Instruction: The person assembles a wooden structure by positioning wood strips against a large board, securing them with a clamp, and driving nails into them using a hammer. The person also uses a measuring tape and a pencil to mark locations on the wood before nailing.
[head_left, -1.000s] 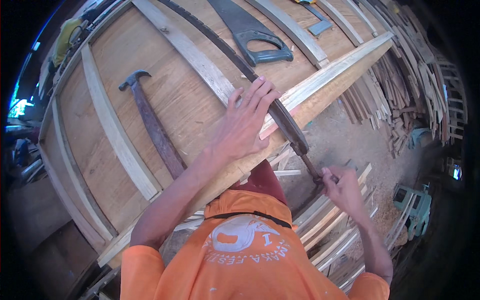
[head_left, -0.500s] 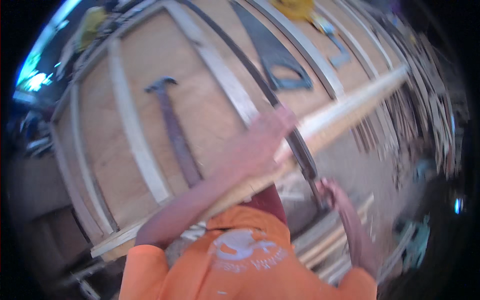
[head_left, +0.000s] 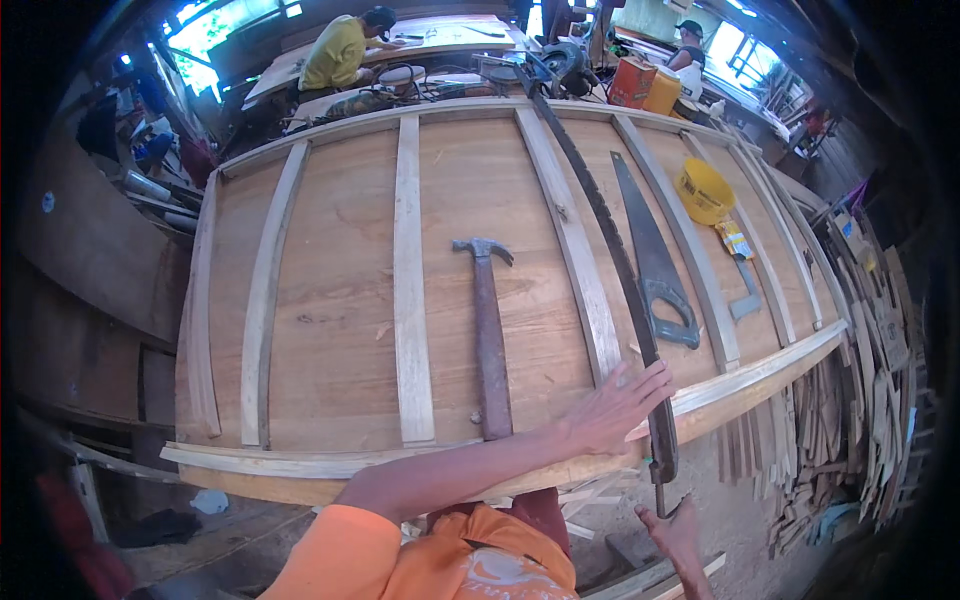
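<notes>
A plywood panel (head_left: pixel 340 300) with several pale wooden battens (head_left: pixel 412 280) lies across the view. A long dark, notched bar clamp (head_left: pixel 620 260) spans it from the far edge to the front rail (head_left: pixel 745 372). My left hand (head_left: pixel 625 405) is over the clamp and front rail, fingers curled across the bar. My right hand (head_left: pixel 672 535) is lower, closed on the clamp's screw handle at the near end. A claw hammer (head_left: pixel 490 340), a handsaw (head_left: pixel 650 260), a metal square (head_left: pixel 743 290) and a yellow round container (head_left: pixel 706 190) lie on the panel.
A co-worker in yellow (head_left: pixel 335 55) bends over a sheet behind. Another person (head_left: pixel 690 55) is farther right, near red and yellow jugs (head_left: pixel 632 83). Power tools (head_left: pixel 560 70) crowd the far edge. Stacked offcuts (head_left: pixel 880 400) stand at right, large boards (head_left: pixel 100 260) at left.
The view has swung upward, bringing the people and far side of the panel into sight. Both hands remain on the clamp and now appear lower and farther right.
</notes>
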